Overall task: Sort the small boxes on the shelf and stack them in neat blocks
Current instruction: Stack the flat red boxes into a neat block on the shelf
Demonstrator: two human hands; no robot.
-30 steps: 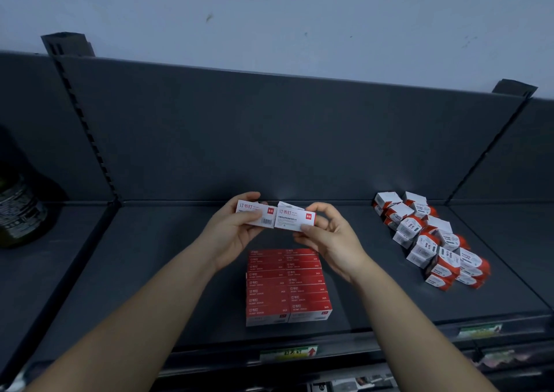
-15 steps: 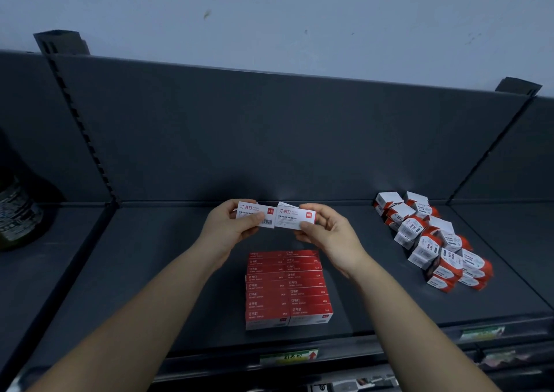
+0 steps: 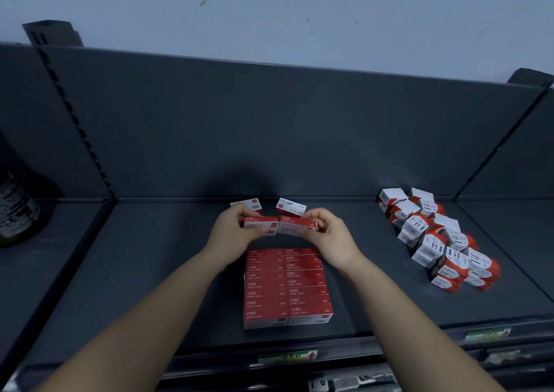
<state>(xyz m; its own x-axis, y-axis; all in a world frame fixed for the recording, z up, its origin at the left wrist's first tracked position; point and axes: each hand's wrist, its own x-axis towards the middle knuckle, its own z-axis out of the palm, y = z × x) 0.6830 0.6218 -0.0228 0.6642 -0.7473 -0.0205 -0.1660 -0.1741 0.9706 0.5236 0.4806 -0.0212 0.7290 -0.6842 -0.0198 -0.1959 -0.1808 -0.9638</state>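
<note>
My left hand (image 3: 232,235) grips a small red and white box (image 3: 260,225) above the dark shelf (image 3: 156,271). Beside it my right hand (image 3: 331,238) grips a second such box (image 3: 296,226), and the two boxes meet end to end. Behind them two more white-topped boxes (image 3: 292,206) show, partly hidden by my fingers. Just below my hands a neat block of red boxes (image 3: 287,286) lies flat on the shelf in two columns.
A loose heap of small white and red cube boxes (image 3: 434,238) lies on the right part of the shelf. A dark bottle (image 3: 16,208) stands in the left bay behind a divider. Price labels (image 3: 287,355) run along the front rail.
Both hands have turned the held boxes so their red faces show, and lowered them slightly toward the red block. Two more boxes now show behind the fingers.
</note>
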